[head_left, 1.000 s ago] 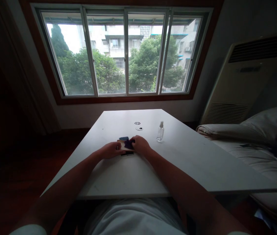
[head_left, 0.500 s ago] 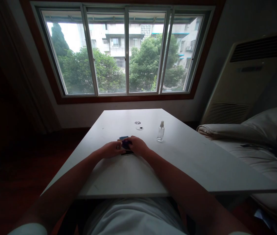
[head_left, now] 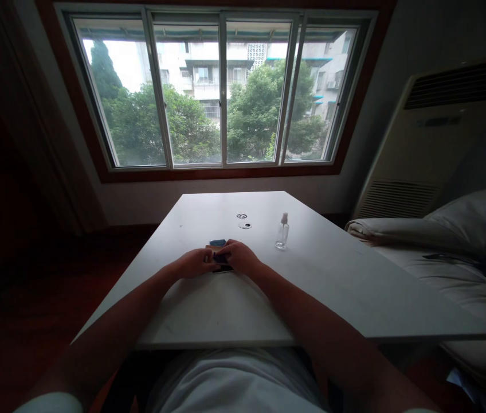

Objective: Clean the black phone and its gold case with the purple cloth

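Note:
Both hands meet over the middle of the white table. My left hand has its fingers bent around the left side of a small dark purple item. From the right, my right hand closes its fingers on the same item. Beneath them lies a flat dark object with a light lower edge. A small blue item shows just beyond the fingers, with something brownish beside it. The fingers hide much of what is held.
A clear spray bottle stands upright right of my hands. Two flat round pieces, one behind the other, lie farther back. Beyond the table are a window and, at right, an air conditioner and a pale cushioned seat.
My right fingers have shifted slightly over the purple item, which now shows less. More of the blue item and the brownish surface beside it is visible.

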The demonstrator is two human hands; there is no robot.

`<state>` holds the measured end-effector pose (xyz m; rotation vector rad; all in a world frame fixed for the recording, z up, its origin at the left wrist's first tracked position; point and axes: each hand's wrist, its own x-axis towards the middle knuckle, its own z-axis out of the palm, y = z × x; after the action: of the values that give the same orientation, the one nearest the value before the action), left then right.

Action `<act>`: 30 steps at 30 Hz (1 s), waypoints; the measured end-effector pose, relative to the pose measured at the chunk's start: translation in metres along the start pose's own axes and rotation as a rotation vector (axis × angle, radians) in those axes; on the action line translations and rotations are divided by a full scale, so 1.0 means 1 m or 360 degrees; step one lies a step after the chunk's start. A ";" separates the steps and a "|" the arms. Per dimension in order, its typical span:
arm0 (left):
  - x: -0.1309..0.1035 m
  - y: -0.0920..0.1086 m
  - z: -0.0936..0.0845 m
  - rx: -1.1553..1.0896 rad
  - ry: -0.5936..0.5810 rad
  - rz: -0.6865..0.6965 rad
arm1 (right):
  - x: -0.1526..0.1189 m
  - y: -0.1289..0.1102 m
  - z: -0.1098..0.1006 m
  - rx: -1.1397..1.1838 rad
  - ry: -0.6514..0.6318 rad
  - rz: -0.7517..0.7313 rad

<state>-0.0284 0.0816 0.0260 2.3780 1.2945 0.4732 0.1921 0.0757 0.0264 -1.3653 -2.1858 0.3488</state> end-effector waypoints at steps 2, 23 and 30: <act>0.000 0.001 0.000 -0.0011 -0.0011 -0.0019 | 0.000 0.002 -0.006 -0.0107 -0.0013 0.0117; -0.001 0.004 -0.002 -0.0024 -0.0036 -0.0061 | 0.000 0.012 -0.020 -0.0368 0.0005 0.0449; -0.001 0.001 -0.002 -0.0035 0.0008 -0.0013 | -0.001 0.005 -0.004 -0.0012 0.0028 0.0087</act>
<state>-0.0287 0.0803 0.0281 2.3539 1.2944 0.4891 0.1983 0.0763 0.0272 -1.4290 -2.1411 0.3479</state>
